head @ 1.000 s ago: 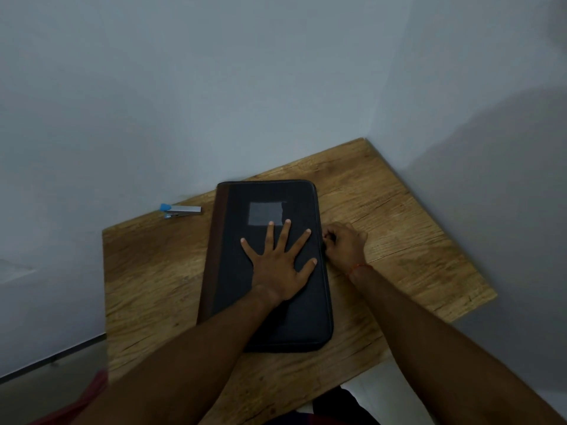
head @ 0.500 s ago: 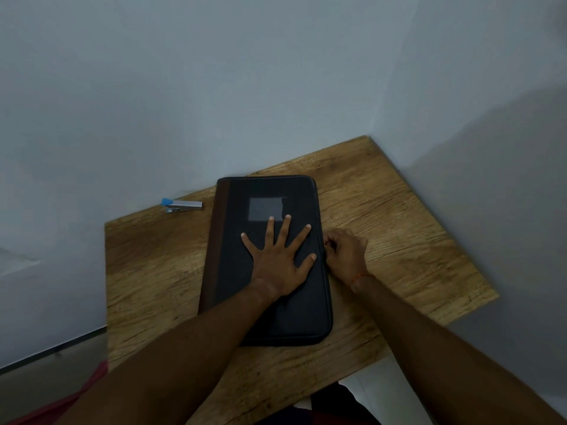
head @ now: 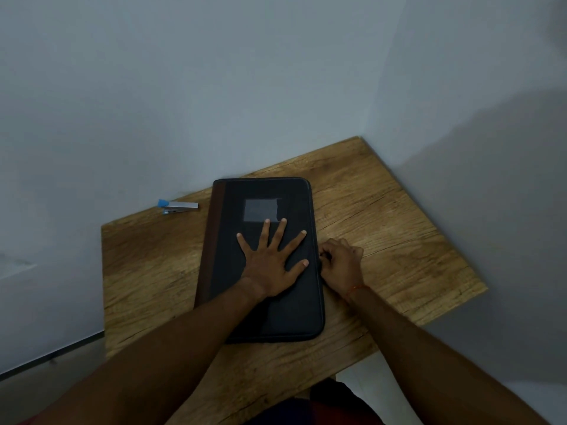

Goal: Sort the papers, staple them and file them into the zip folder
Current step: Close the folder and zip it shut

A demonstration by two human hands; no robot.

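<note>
The zip folder [head: 264, 262] lies flat and closed in the middle of the frame, on the wooden counter [head: 383, 216] that is pushed into a corner of pale walls. It is dark, with a brown strip down its left edge and a paler grey patch [head: 262, 210] near its top. Closed as it is, nothing inside can be seen, and no papers show anywhere on the counter. The left hand [head: 271, 265] is spread open, palm down, fingers fanned out on the cover, its fingertips just below the grey patch. The right hand [head: 342, 265] sits curled against the folder's right edge, about halfway along, fingers pinched at something small and dark there, too small to make out in the dim light. A thin red thread [head: 356, 289] circles that wrist. Toward the upper left of the counter, well apart from the folder and near the wall, lies a small silver stapler [head: 179, 207] with a blue end.
</note>
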